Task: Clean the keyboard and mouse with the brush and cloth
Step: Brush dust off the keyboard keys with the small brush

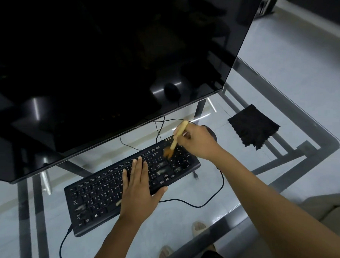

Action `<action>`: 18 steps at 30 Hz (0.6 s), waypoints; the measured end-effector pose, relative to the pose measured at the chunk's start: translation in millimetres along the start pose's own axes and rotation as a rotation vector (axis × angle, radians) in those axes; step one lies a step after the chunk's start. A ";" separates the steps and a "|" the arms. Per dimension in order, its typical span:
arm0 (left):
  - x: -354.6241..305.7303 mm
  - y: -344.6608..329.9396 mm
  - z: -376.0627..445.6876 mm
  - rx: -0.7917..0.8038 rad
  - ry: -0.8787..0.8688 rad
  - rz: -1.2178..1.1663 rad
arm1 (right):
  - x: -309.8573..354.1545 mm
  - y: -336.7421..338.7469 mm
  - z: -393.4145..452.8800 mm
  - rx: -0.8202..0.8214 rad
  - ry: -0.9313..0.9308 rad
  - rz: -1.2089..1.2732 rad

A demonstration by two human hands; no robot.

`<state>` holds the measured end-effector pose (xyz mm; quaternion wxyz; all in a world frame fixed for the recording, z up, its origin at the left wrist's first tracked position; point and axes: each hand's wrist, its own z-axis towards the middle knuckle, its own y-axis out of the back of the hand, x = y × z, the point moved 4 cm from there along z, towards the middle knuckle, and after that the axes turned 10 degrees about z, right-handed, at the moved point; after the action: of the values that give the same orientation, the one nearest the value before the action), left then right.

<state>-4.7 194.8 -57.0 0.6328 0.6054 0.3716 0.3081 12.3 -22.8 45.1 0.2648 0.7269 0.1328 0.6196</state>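
Head view. Brush (178, 135) pinched in right hand (199, 142), fingers curled round the pale handle, bristles down on the right end of the keyboard (128, 185), blurred, presumably mid-sweep over the keys. Handle tilted up and away toward the monitor (109, 59), likely to let the bristle tips reach between keys. Left hand (138, 189) flat on the middle keys, fingers straight and together, holding nothing; judged to be steadying the keyboard against the sweeping. Keyboard set at a slant on the table (282, 182), right end farther from the person. Mouse (212, 134) mostly hidden behind the right hand, just beyond the keyboard's right end. Cloth (254, 126), black and folded, lying apart to the right, untouched, presumably kept for the wiping step.

Surface: glass top on a dark metal frame, with cables trailing from keyboard and mouse. Pale tiled floor and sandalled feet (197, 226) visible through the glass. Dark, switched-off monitor overhanging the far side, reflecting the room dimly.
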 end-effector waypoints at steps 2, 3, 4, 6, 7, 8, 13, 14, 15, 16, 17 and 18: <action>-0.7 0.7 0.6 -0.009 0.005 -0.007 | -4.6 -5.2 -3.0 0.069 0.004 -0.097; -1.6 1.5 0.9 -0.007 0.009 -0.010 | -7.9 -2.5 -2.1 -0.025 0.025 -0.138; -2.7 2.3 1.4 -0.007 0.014 -0.013 | -9.4 2.3 -2.4 -0.153 0.048 -0.145; -3.8 4.0 2.9 -0.018 0.022 -0.024 | -12.1 10.1 -2.8 -0.268 0.067 -0.041; -4.2 4.1 3.6 -0.019 0.026 -0.026 | -13.1 10.1 -1.7 -0.209 0.049 0.020; -5.1 3.3 3.9 -0.016 0.031 -0.023 | -15.3 5.9 -1.7 -0.079 0.018 0.045; -8.7 1.0 4.6 -0.018 0.056 -0.049 | -21.3 11.1 -10.2 -0.226 0.104 -0.079; -8.7 0.8 4.8 -0.023 0.056 -0.051 | -23.0 14.9 -9.8 -0.248 0.095 -0.037; -8.5 0.6 4.5 -0.023 0.052 -0.048 | -25.4 15.3 -8.1 -0.192 0.055 0.000; -7.9 0.2 4.1 -0.023 0.050 -0.043 | -28.2 11.9 -7.9 -0.088 0.001 0.013; -7.1 -0.4 4.1 -0.026 0.051 -0.037 | -28.1 9.0 -9.7 -0.031 -0.027 -0.037; -6.8 -0.7 4.4 -0.030 0.056 -0.035 | -29.5 9.0 -10.6 -0.054 -0.018 -0.100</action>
<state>-4.7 186.6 -57.1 0.6366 0.5803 0.3950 0.3193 -5.0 -43.3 26.5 0.3163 0.7173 0.1499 0.6024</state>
